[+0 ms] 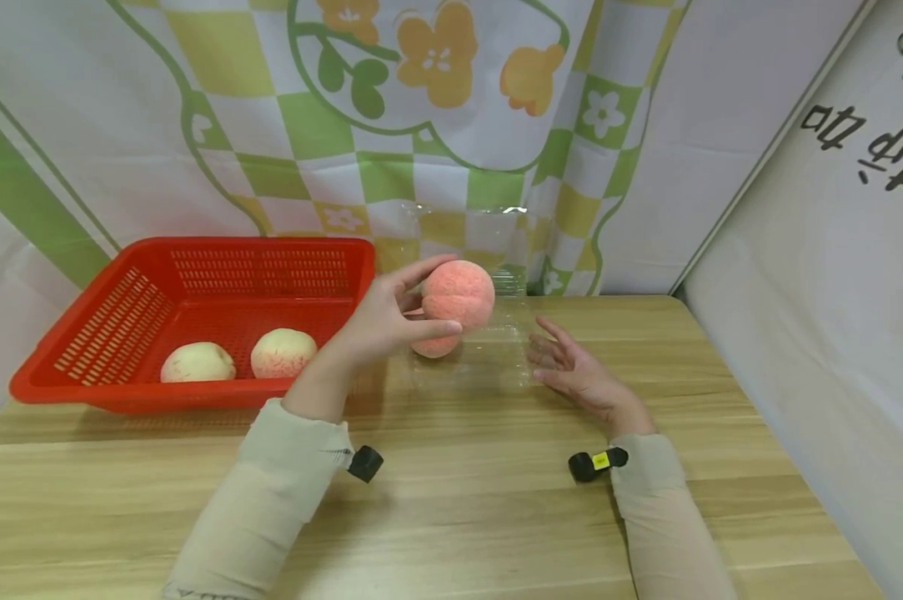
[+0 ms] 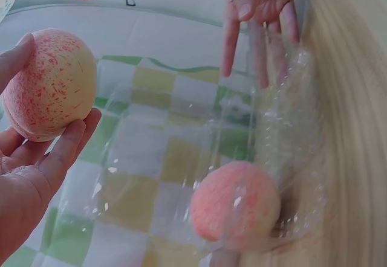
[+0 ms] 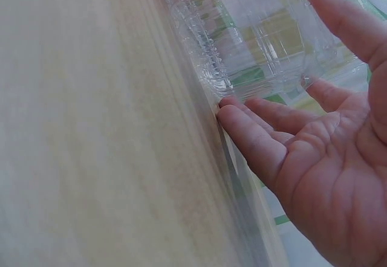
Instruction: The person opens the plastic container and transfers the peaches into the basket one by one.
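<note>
The raised round, pink-and-cream fuzzy peach [image 2: 54, 83] was speckled with red flecks. The rectangular latticed plastic basket [image 1: 139, 396] was solid red. The white hanging cloth [image 1: 387, 179] bore green-and-yellow checks and orange flowers; the flat wooden tabletop [image 1: 466, 517] was tan, streaked with grain.

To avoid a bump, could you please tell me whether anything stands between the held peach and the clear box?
Nothing visible does: the left hand holds the peach above the open box, its lid raised behind, with another peach inside at left.

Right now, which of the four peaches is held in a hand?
The peach gripped in the left hand; two peaches lie in the red basket, the fourth peach in the clear plastic container.
</note>
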Available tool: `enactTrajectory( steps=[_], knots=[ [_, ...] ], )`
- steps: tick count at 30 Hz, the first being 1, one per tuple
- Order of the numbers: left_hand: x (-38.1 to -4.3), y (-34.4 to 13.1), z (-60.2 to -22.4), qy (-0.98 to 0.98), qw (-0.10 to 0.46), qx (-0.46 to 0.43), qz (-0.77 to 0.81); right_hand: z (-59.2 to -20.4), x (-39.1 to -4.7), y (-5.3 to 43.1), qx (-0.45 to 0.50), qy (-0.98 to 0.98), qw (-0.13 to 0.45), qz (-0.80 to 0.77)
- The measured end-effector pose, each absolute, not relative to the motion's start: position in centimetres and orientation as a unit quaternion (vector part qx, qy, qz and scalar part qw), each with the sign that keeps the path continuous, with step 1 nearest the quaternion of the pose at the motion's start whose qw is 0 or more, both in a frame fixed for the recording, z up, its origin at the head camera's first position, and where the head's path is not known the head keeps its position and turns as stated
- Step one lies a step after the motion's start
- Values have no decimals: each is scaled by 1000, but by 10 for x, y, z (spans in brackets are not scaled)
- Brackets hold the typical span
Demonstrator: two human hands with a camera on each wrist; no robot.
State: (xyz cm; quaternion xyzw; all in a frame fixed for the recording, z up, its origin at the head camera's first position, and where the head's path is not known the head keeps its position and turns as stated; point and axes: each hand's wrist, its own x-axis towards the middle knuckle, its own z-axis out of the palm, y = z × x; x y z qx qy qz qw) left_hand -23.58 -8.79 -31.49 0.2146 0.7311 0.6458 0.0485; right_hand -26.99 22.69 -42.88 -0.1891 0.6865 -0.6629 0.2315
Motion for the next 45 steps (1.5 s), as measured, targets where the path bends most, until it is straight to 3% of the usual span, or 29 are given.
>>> enactTrajectory(
  steps=[14, 32, 45],
  knots=[
    [-223, -139, -304, 746, -11, 166, 644, -429, -269, 228, -189, 688, 230, -662],
    [-205, -219, -304, 836, -37, 46, 545, -430, -270, 227, -190, 689, 225, -663],
    [-212, -274, -311, 891, -30, -9, 452, -430, -270, 228, -193, 686, 228, -663]
  ],
)
